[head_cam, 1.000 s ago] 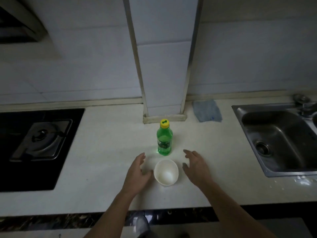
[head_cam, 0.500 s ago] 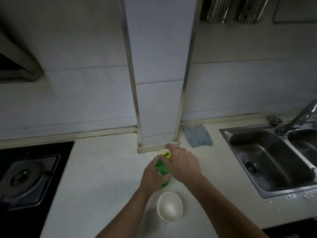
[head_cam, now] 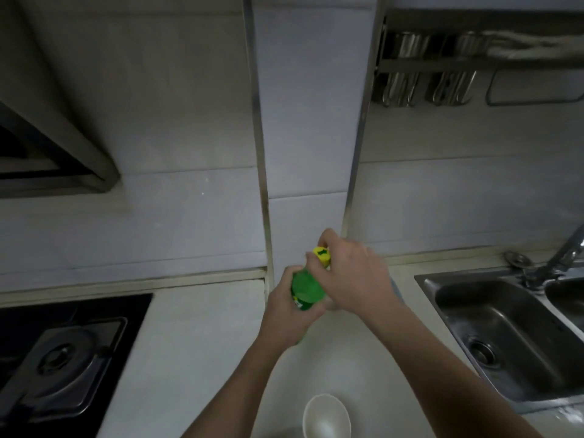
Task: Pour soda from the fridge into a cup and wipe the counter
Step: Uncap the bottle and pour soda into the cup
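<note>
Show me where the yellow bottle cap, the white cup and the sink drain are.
yellow bottle cap [head_cam: 321, 255], head view, on its top face.
white cup [head_cam: 327, 420], head view, on its inner wall.
sink drain [head_cam: 482, 354], head view, on the strainer's middle.

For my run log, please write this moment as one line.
left hand grips green bottle | right hand pinches yellow cap | white cup empty on counter

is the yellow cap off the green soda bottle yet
No, the yellow cap sits on the green soda bottle, pinched by the right hand while the left hand grips the body.
</note>
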Motion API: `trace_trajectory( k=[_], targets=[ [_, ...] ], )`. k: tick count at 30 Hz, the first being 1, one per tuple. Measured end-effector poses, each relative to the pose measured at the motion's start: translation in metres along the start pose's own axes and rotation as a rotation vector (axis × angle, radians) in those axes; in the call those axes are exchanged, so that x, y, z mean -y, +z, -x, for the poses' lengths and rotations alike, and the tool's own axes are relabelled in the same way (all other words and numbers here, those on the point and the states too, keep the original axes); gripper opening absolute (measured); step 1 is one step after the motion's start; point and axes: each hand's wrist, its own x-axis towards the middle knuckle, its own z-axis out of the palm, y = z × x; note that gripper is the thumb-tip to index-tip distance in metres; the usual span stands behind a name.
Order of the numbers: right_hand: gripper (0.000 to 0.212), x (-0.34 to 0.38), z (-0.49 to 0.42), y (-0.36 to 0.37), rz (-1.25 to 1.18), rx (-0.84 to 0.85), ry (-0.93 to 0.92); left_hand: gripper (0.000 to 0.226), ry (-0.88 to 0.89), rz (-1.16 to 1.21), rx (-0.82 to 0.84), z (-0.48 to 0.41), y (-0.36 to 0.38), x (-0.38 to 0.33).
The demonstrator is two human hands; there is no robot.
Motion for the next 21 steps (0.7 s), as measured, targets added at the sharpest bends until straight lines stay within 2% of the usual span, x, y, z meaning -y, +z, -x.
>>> trace_trajectory(
  k=[3, 7, 10, 12, 18, 21],
  targets=[
    [0.039, 0.007, -0.021, -0.028, 0.079, -0.066, 0.030, 0.050, 0.082, -0.087, -0.058, -0.010, -0.010, -0.031],
    [0.064, 0.015, -0.044, -0.061, 0.233, 0.006, 0.147, 0.058, 0.145, -0.248, -0.188, -0.013, -0.017, -0.060],
    [0.067, 0.028, -0.049, -0.073, 0.254, 0.061, 0.171, 0.053, 0.145, -0.308, -0.259, -0.011, -0.021, -0.074],
    [0.063, 0.033, -0.049, -0.077, 0.192, 0.016, 0.132, 0.047, 0.144, -0.268, -0.263, -0.010, -0.027, -0.083],
    [0.060, 0.040, -0.047, -0.090, 0.006, -0.153, -0.056, 0.035, 0.160, -0.116, 0.012, -0.017, -0.054, -0.102],
    [0.058, 0.037, -0.049, -0.096, 0.006, -0.069, -0.451, 0.038, 0.153, 0.005, 0.333, -0.019, -0.066, -0.101]
  ],
)
